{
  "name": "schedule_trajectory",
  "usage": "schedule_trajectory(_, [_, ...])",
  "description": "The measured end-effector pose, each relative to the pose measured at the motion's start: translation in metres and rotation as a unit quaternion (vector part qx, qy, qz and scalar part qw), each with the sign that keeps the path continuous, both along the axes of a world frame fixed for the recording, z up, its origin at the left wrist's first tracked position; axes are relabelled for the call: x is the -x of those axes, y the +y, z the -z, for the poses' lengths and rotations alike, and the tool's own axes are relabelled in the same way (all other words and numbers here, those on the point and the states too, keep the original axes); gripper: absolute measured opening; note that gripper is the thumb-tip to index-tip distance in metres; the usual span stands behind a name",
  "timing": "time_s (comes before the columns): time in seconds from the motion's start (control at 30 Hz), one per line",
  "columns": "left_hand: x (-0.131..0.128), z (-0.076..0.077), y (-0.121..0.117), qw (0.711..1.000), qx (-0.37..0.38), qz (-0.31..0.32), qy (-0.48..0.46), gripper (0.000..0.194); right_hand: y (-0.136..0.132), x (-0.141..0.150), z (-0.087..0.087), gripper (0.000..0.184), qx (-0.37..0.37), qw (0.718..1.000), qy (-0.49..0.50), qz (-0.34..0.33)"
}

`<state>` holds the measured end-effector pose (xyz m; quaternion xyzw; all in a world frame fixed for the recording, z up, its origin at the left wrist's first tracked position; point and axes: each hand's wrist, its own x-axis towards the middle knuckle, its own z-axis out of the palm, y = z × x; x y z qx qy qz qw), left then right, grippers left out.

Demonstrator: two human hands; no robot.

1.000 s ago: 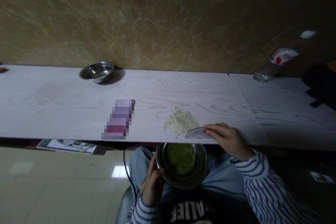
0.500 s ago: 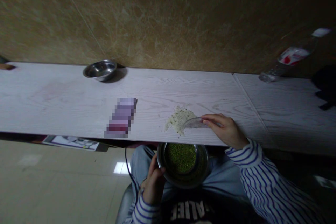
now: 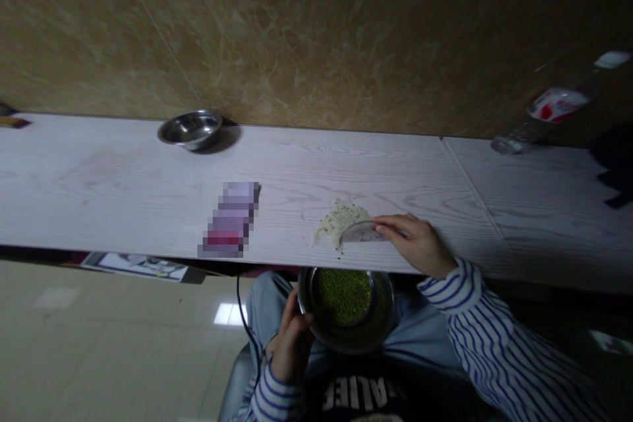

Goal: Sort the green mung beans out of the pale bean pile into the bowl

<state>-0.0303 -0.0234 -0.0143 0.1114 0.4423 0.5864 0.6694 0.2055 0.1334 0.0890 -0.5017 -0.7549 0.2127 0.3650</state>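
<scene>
My right hand (image 3: 420,244) pinches a thin, clear, curved piece of plastic (image 3: 357,231) between thumb and fingers. Its rounded edge rests against the near right side of a pile of white rice grains (image 3: 341,214) flecked with small dark bits, on the white wood-grain table. In my lap, below the table's front edge, sits a metal bowl (image 3: 388,323) with green mung beans (image 3: 343,297) in it. My left hand (image 3: 293,339) grips the bowl's left rim, thumb on the inside edge.
A small metal bowl (image 3: 190,132) stands near the wall at the back left. A blurred-out phone-shaped object (image 3: 230,219) lies left of the rice. On the right, a clear bottle (image 3: 554,105) with a white cap stands by the wall. Papers (image 3: 138,267) show under the table edge.
My right hand has shifted slightly left, bringing the plastic piece over the near edge of the rice and turning its face more into view. The left hand keeps its hold on the bowl.
</scene>
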Motion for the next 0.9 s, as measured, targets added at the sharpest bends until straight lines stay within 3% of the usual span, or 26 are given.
schedule_trajectory(0.23, [0.002,0.000,0.003,1.000,0.009,0.001,0.006,0.069,0.014,-0.001,-0.002,0.024,0.000,1.000,0.001,0.020])
schedule_trajectory(0.37, [0.002,0.002,0.001,1.000,0.020,-0.010,-0.011,0.063,0.001,-0.006,-0.006,0.023,-0.018,0.999,-0.002,0.032])
schedule_trajectory(0.5, [0.001,0.004,0.000,0.999,0.021,-0.015,-0.032,0.060,-0.016,-0.003,-0.008,0.019,-0.053,0.998,-0.021,-0.019])
schedule_trajectory(0.63, [0.002,0.005,-0.001,0.999,0.015,-0.004,-0.040,0.057,-0.019,0.003,-0.003,0.018,-0.071,0.997,-0.024,-0.036])
schedule_trajectory(0.9, [0.003,0.001,0.000,0.999,0.018,-0.028,-0.038,0.052,0.001,-0.003,0.009,0.019,-0.071,0.997,-0.009,0.013])
